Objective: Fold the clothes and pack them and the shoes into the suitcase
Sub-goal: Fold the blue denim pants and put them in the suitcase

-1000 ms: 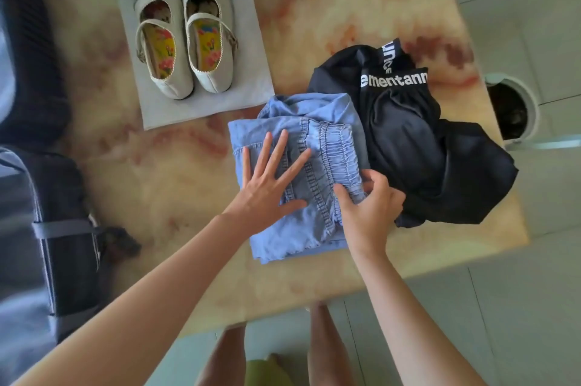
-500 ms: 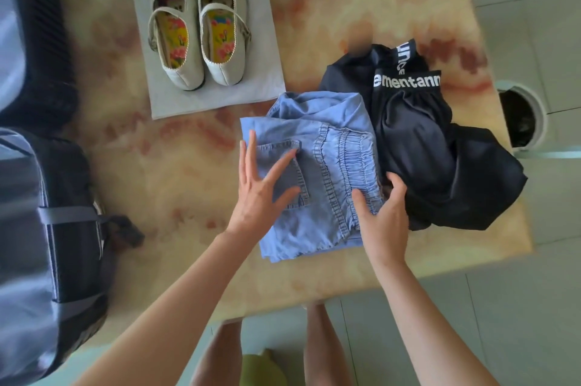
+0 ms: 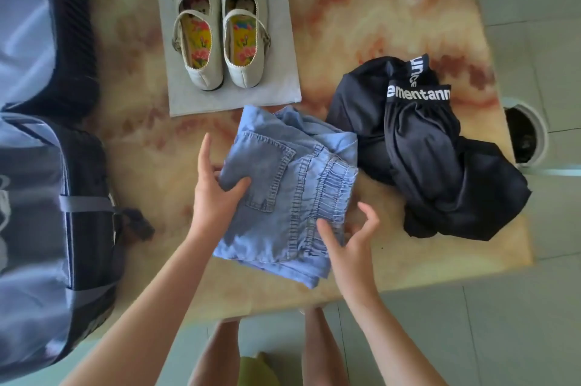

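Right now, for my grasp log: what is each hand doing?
Left hand: grips the folded denim garment at its left edge.
Right hand: open, thumb on the garment, fingers curved beside it.

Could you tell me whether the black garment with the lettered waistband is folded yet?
Not folded: the black garment with the white-lettered waistband lies crumpled in a loose heap on the marbled table.

Cream-and-rust marble-patterned table (image 3: pixel 361 8), brightly lit. Pale green-grey floor tiles (image 3: pixel 534 322) lie beyond its right and near edges; a white-rimmed round bin (image 3: pixel 541 121) stands just beside the right edge.
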